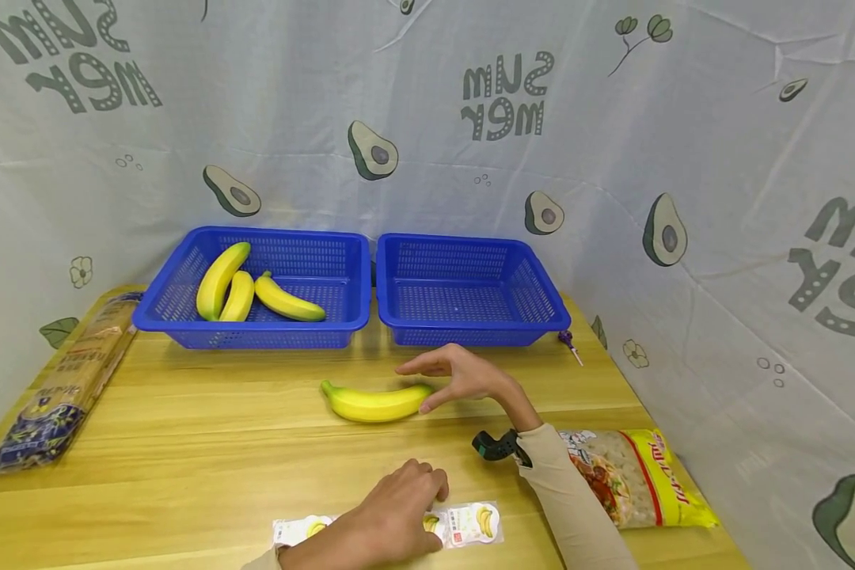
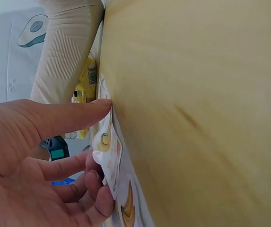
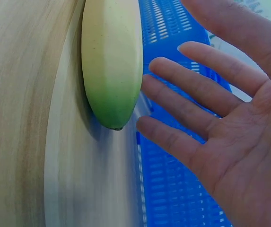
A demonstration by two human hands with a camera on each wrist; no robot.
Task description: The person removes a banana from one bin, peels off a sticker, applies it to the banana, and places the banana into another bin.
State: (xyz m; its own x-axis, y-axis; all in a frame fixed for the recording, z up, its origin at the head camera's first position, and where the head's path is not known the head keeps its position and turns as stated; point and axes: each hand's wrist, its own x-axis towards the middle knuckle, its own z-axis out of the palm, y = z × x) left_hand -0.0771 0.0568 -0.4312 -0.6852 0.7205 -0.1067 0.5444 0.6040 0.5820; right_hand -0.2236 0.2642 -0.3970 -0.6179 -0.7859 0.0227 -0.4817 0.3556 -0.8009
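A yellow banana (image 1: 378,404) with greenish ends lies crosswise on the wooden table. My right hand (image 1: 463,376) is at the banana's right end, fingers spread and thumb close to the tip; nothing is in its grasp. From the right wrist view, the palm (image 3: 249,137) faces the banana (image 3: 112,61). Near the front edge, my left hand (image 1: 399,511) bends over a row of small white packets (image 1: 473,524) with banana pictures. Its thumb and curled fingers hold one packet (image 2: 108,142) in the left wrist view; part of the row is hidden beneath the hand.
Several bananas (image 1: 278,299) lie in the left blue basket (image 1: 264,336); a second blue basket (image 1: 470,334) stands beside it. A long noodle package (image 1: 78,372) lies at far left, a yellow food bag (image 1: 648,479) at right. A purple lollipop (image 1: 568,342) lies by the right basket.
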